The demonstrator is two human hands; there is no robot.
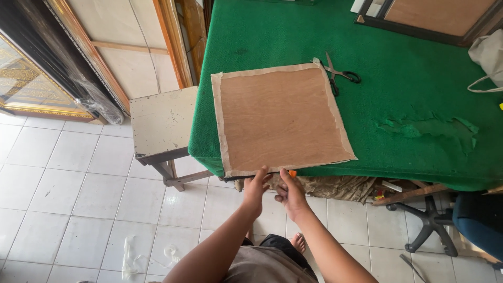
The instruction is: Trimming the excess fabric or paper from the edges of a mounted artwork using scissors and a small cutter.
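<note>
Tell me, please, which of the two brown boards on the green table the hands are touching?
The taped-edge square board by the scissors; both hands, left and right, grip its near edge. The other, dark-framed, lies at the far corner.

Green table (419, 94); board (280, 118), scissors (338, 74).

Looks like a picture-framing workshop: green felt-covered worktable (293, 31) w/ scissors (338, 75), plywood backing board (280, 118) taped round its edges, gilt frames (31, 78) & wood mouldings (173, 36) leaning at left, tiled floor (68, 173), scraps under the bench.
</note>
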